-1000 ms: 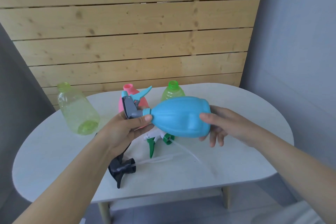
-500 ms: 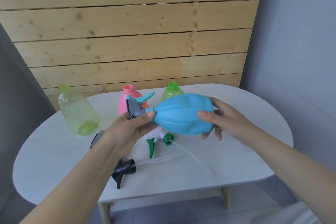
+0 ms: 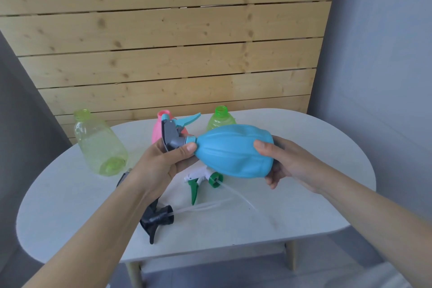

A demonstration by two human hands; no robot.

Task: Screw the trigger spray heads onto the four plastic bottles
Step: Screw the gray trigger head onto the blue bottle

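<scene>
Both hands hold the blue bottle sideways, neck leftward: left fingers pinching its collar, right fingers wrapping its base.

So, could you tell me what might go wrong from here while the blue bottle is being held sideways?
1. The left hand grips the grey spray head with the blue bottle horizontal; the collar may cross-thread.
2. The left forearm hangs over the black spray head near the table edge and could knock it off.

Two bare forearms, left hand, right hand, no sleeves, no jewellery visible
</scene>
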